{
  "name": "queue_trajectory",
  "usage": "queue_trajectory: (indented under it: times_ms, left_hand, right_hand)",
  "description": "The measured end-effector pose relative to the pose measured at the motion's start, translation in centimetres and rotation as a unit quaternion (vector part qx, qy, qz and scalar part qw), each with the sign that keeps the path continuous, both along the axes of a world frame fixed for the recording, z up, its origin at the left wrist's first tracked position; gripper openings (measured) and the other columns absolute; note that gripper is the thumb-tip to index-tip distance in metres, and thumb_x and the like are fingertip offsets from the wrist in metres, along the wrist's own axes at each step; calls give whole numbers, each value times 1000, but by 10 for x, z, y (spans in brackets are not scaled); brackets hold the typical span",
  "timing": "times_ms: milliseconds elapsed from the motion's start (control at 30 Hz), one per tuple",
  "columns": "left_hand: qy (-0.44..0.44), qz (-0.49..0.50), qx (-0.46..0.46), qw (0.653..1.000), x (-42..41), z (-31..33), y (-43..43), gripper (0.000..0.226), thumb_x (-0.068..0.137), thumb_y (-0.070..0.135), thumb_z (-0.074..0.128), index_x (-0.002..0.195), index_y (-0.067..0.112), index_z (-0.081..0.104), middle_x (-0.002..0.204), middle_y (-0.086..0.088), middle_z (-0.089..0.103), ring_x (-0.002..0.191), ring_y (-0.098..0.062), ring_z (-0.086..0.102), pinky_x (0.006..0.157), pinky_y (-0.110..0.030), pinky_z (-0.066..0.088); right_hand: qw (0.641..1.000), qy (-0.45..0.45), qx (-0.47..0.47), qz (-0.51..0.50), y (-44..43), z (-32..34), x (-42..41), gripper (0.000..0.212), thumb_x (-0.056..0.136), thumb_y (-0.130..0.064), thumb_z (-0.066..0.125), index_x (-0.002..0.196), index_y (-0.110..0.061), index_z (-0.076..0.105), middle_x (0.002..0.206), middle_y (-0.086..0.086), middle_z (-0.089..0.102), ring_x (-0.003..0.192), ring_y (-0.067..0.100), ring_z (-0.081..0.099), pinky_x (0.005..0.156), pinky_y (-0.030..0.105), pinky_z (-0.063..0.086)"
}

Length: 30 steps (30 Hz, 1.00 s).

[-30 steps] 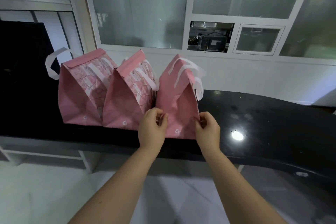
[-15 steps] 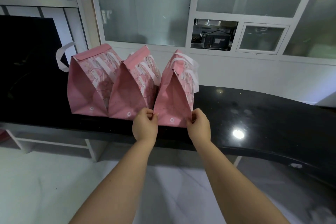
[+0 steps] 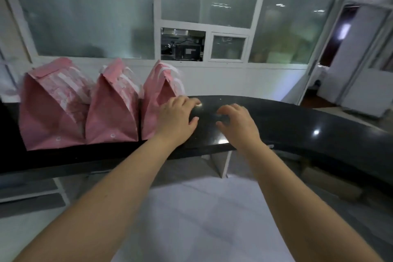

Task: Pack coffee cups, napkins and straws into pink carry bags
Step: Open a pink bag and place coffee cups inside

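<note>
At centre frame, left hand (image 3: pixel 176 117) and right hand (image 3: pixel 236 122) are hovering loose-fingered over the counter (image 3: pixel 297 125), gripping nothing. Bags (image 3: pixel 110 117) are standing flush at left, probably freeing working room rightward.

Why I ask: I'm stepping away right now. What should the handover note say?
Left hand: open, holds nothing, at the near corner of the right bag; contact unclear.
Right hand: open, fingers loosely curled over the black counter, empty.
Three pink carry bags stand in a row on the counter, tops folded shut.
Done: bags look closed; contents hidden.
Left: no cups, napkins or straws in view; check the bags' contents.
</note>
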<state>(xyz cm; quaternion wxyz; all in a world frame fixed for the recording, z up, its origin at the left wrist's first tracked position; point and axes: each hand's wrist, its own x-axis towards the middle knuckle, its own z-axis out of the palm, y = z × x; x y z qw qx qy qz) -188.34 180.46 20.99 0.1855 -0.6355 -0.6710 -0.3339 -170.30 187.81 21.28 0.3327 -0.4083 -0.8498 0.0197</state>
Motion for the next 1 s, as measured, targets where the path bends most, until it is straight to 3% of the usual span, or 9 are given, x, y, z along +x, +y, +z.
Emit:
queue_trajectory:
  times_ms: [133,400,700,1000]
  left_hand:
    - [20,-87,-6,996,48,14,-16,39,85,33,64,123,27,59,119,2,60,112,-25,52,92,-41,41]
    - [74,-291,17,954,209,22,-59,42,87,36,60,128,25,57,119,0,59,109,-25,51,90,-40,36]
    - [25,-519,79,851,414,81,-183,43,88,39,61,129,25,55,122,1,59,116,-24,50,96,-44,36]
    - [34,-674,101,731,612,90,-385,45,85,40,61,128,27,57,120,4,58,114,-23,50,96,-42,35]
  right_hand:
    - [993,-38,13,-113,-52,15,68,34,88,-26,66,121,-24,60,120,-1,58,111,23,46,88,38,46]
    - [954,-51,-2,-294,-195,35,217,38,87,-26,67,124,-26,59,122,-4,56,112,21,46,94,39,43]
    - [857,-52,61,-509,-401,88,379,38,82,-23,73,119,-20,65,118,1,63,112,26,51,95,39,41]
    - [742,-73,75,-662,-642,90,506,36,81,-22,72,116,-18,66,115,0,65,110,25,55,96,43,42]
